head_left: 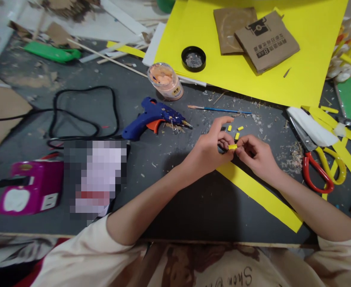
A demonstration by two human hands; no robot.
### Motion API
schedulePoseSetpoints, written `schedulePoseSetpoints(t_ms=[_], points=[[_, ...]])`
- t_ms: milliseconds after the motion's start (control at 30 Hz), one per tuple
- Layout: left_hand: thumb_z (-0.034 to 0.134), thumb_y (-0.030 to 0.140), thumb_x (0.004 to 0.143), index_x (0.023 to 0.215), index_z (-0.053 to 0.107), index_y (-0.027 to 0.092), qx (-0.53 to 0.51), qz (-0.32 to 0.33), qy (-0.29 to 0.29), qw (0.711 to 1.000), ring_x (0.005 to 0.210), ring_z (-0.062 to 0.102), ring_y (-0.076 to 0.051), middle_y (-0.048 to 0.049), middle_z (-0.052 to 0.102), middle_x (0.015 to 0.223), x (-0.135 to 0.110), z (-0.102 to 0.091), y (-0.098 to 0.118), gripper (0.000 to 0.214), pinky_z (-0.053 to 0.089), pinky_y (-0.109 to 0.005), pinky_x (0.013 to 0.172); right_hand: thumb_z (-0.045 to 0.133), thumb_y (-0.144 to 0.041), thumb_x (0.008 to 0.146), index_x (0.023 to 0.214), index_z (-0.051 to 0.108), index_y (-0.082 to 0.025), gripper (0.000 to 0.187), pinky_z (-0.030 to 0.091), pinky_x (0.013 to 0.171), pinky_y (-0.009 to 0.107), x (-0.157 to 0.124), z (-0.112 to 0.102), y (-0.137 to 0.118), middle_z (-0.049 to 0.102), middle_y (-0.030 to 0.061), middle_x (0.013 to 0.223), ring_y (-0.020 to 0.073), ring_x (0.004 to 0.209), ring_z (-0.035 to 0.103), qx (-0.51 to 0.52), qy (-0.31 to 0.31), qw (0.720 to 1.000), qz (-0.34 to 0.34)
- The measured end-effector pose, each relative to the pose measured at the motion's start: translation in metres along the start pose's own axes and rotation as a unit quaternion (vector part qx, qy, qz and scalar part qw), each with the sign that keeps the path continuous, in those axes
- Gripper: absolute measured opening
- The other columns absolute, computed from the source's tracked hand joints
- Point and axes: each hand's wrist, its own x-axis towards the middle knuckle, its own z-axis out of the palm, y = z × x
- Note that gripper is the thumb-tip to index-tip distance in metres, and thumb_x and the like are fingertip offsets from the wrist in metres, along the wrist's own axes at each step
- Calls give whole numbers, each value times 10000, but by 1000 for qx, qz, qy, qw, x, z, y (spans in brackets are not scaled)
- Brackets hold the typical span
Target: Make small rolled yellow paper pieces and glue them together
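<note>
Between the fingertips of both hands is a small yellow paper piece point(232, 147), pinched from either side. My left hand point(212, 143) closes thumb and fingers on its left end, with the index finger raised. On its right end, the fingertips of my right hand point(255, 155) are pressed together. Just beyond the fingers lie several tiny yellow paper rolls point(236, 136). A long yellow paper strip point(261, 195) runs from under my hands toward the table's near edge.
Scissors point(311, 151) with red and yellow handles lie right, beside yellow strips point(347, 157). A blue glue gun point(154, 117), an open jar point(166, 81) and a paintbrush point(220, 109) lie beyond my left hand. Yellow sheets point(309, 52) bear cardboard pieces point(267, 42) and a black lid point(193, 59).
</note>
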Motion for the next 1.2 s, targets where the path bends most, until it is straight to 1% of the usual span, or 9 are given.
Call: schedulePoseSetpoints(t_ms=[100, 233, 367, 467, 633, 767, 867, 1033, 1200], points=[[618, 81, 657, 1144, 421, 205, -26, -9, 14, 1000, 624, 546, -67, 54, 590, 730, -1, 1, 5, 540, 455, -199, 648, 535, -227, 831, 851, 512, -211, 34, 336, 508, 222, 0, 0, 3, 474, -46, 629, 87, 541, 427, 42, -14, 999, 10], [619, 101, 687, 1067, 422, 214, -82, -23, 46, 995, 644, 545, -65, 46, 571, 750, -6, 8, 5, 443, 461, -196, 652, 524, -294, 855, 844, 498, -216, 83, 344, 527, 232, -1, 1, 3, 464, -39, 653, 99, 568, 426, 95, -15, 995, 21], [630, 118, 715, 990, 455, 213, -86, 1, 87, 993, 686, 562, -72, 8, 562, 869, -10, 15, 0, 339, 476, -213, 680, 528, -310, 853, 820, 487, -217, 107, 356, 537, 230, 0, 2, 0, 464, -34, 669, 104, 592, 438, 126, -12, 991, 33], [653, 144, 727, 963, 464, 208, -76, 18, 100, 992, 667, 560, -58, -8, 557, 950, -12, 15, -4, 309, 475, -209, 663, 518, -311, 862, 818, 484, -216, 110, 351, 540, 228, 0, 3, -1, 459, -32, 682, 102, 599, 431, 126, -13, 991, 32], [664, 178, 746, 1054, 398, 212, -69, 64, 77, 993, 657, 591, -69, 42, 583, 786, -11, 10, -13, 408, 461, -192, 621, 506, -336, 880, 831, 484, -209, 138, 327, 530, 226, -2, 4, 1, 448, -41, 670, 90, 575, 413, 102, -22, 994, 22], [642, 153, 760, 1061, 371, 212, -54, 88, 66, 992, 643, 584, -57, 46, 602, 779, -9, 7, -19, 409, 460, -177, 615, 496, -327, 889, 823, 486, -203, 141, 319, 520, 222, -2, 2, 1, 445, -45, 655, 80, 556, 408, 70, -19, 997, 10], [634, 135, 758, 1063, 359, 213, -67, 89, 64, 992, 638, 578, -55, 49, 596, 764, -8, 7, -21, 418, 466, -176, 619, 513, -315, 878, 823, 493, -203, 126, 318, 507, 218, -2, 3, 0, 451, -46, 647, 77, 544, 412, 54, -10, 998, 6], [660, 158, 745, 1063, 365, 215, -97, 64, 57, 992, 631, 587, -68, 41, 595, 764, -7, 7, -23, 437, 472, -192, 619, 547, -277, 838, 865, 506, -205, 87, 339, 503, 212, -1, 3, 0, 495, -40, 653, 81, 550, 457, 66, -7, 998, 14], [645, 158, 754, 1049, 398, 206, -110, 57, 36, 992, 618, 566, -61, 38, 591, 755, -8, 6, -22, 387, 464, -190, 615, 553, -248, 810, 813, 517, -198, 62, 309, 479, 210, 0, 2, 0, 461, -55, 595, 69, 503, 394, 60, -8, 998, 3]])
